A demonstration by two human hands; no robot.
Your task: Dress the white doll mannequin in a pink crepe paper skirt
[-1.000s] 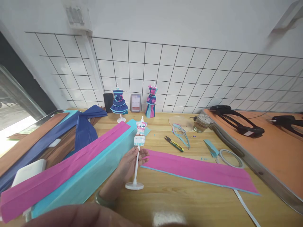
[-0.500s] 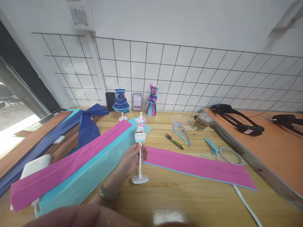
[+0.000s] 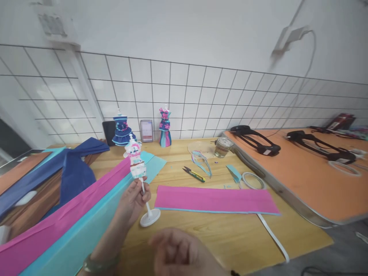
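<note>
My left hand [image 3: 134,199] is closed around the stem of a small white mannequin stand [image 3: 138,168], which leans to the left with its round base lifted at a tilt. Pink and white patches cover the mannequin's torso. Low in the view, my right hand [image 3: 179,251] is blurred, its fingers curled, near the table's front; whether anything lies in them cannot be made out. A pink strip [image 3: 215,199] with a light blue edge lies flat right of the stand. Long pink [image 3: 86,203] and turquoise [image 3: 94,224] sheets run under and beside my left forearm.
Two dressed mannequins [image 3: 123,130] [image 3: 165,128] stand by the wall with a phone [image 3: 147,131]. Yellow-black snips [image 3: 194,174], a glass [image 3: 222,147], a tape roll [image 3: 253,181] and a white strip [image 3: 273,237] lie rightward. Black headsets [image 3: 255,141] rest on an orange surface [image 3: 301,180].
The view has swung to the right. The held mannequin has gone from upright to tilted, still in my left hand. My right hand has come further into view, with its curled fingers showing.
</note>
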